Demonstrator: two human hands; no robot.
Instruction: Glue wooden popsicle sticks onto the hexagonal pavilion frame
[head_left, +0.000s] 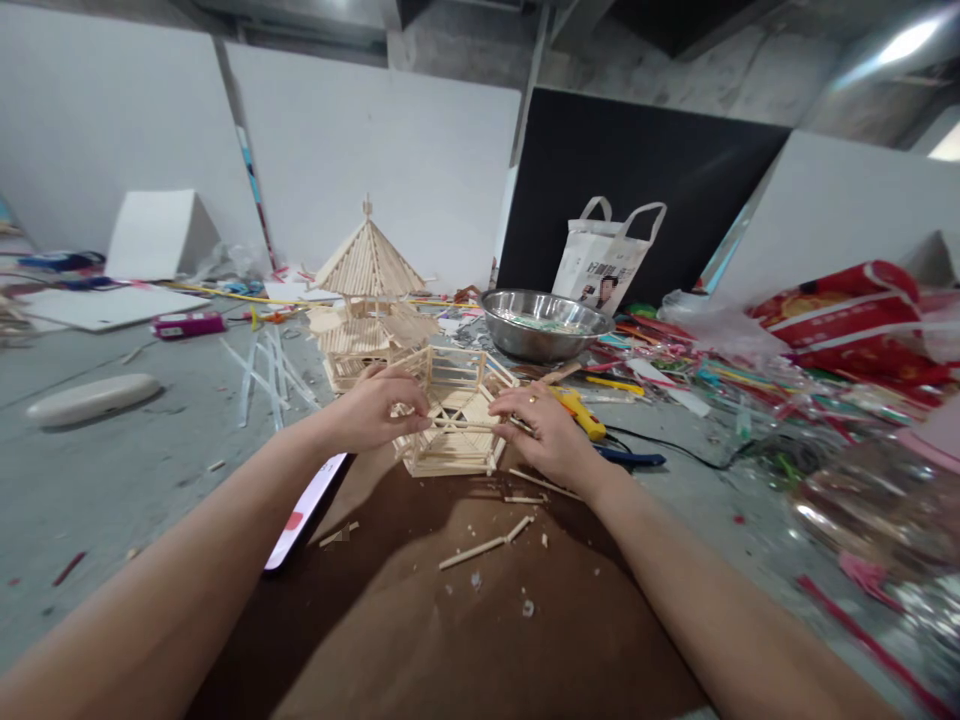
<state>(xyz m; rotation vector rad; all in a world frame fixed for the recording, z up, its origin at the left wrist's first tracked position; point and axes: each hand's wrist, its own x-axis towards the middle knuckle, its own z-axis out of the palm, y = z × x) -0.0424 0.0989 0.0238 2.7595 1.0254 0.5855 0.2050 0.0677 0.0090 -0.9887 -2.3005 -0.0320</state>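
Observation:
My left hand (379, 408) and my right hand (544, 432) are at opposite sides of a small open frame (450, 462) built from thin wooden sticks. Between my fingertips, level across the front of the frame, runs a thin wooden stick (463, 427); both hands pinch its ends. Whether it touches the frame I cannot tell. Close behind my left hand stands a wooden stick pavilion model (369, 265) with a pointed roof. A yellow glue gun (581, 412) lies just beyond my right hand, partly hidden by it.
Loose stick pieces (472, 552) and glue bits lie on the brown sheet (420, 640). A phone (307, 515) lies under my left forearm. Behind are a steel bowl (547, 345) and a white bag (600, 262). Plastic strips (274, 370) and a white case (94, 398) lie left; clutter fills the right.

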